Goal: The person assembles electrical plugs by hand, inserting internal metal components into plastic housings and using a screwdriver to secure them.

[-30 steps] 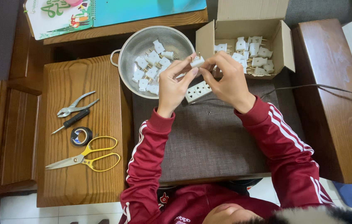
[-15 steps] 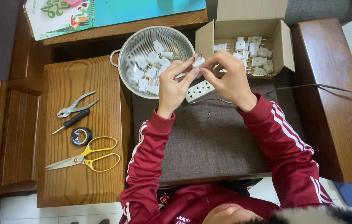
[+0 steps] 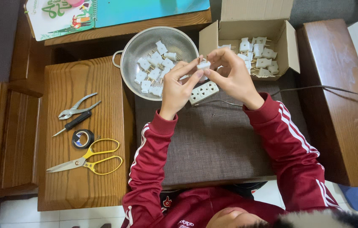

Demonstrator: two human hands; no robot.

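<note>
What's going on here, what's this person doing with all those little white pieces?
A person in a red jacket holds one small white plug between the left hand and right hand, just above a white power strip on the grey cushion. More white plugs fill the metal colander and the cardboard box. On the wooden table to the left lie pliers, a screwdriver, black tape and yellow scissors.

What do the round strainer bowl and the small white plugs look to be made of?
Strainer bowl: apparently steel, dull silvery mesh with a shiny rim. White plugs: seemingly moulded plastic, matte white; the ones in the cardboard box show thin metal-looking prongs.
</note>
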